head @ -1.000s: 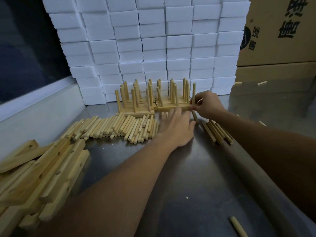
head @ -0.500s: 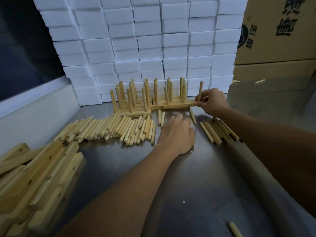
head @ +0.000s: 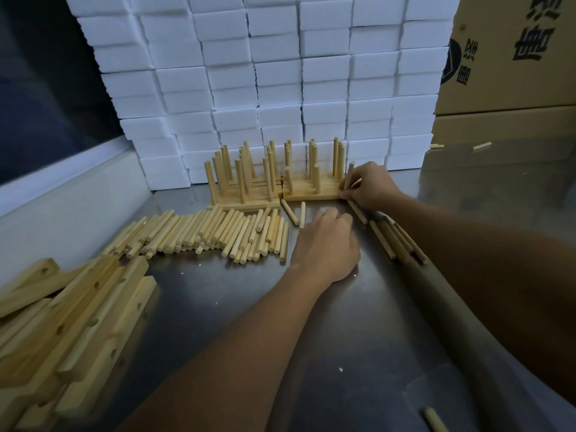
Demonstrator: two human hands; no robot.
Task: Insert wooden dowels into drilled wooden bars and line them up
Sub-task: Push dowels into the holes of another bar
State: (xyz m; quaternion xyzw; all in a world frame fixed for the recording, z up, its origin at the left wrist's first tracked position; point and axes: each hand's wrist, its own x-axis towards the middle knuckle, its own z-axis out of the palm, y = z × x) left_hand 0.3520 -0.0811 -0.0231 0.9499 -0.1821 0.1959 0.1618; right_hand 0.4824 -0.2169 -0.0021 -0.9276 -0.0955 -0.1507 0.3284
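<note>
— What is noted against the earlier frames?

— The left hand (head: 327, 244) is found drawn back from the front bar (head: 311, 193); it is now laid on the steel table (head: 358, 353) just before it, palm down, fingers loosely curled, nothing held. The right hand (head: 371, 185) is kept at the bar's right end.

— And the right hand's fingers?

— A dowel (head: 349, 176) is pinched between thumb and fingertips. It is held near upright, slightly tilted, at the right end of the front bar. Whether it is seated in a hole cannot be told.

— Where are the finished pieces?

— Bars with upright dowels (head: 246, 179) are lined up in two groups, side by side, against the stacked white blocks (head: 280, 73).

— Loose stock?

— A heap of loose dowels (head: 212, 232) is spread left of the left hand. A smaller bundle (head: 396, 241) is lying beside the right forearm. Two stray dowels (head: 296, 213) are seen before the front bar. Undowelled drilled bars (head: 71, 313) are piled at the lower left. Cardboard boxes (head: 511, 57) are stacked at the right.
</note>
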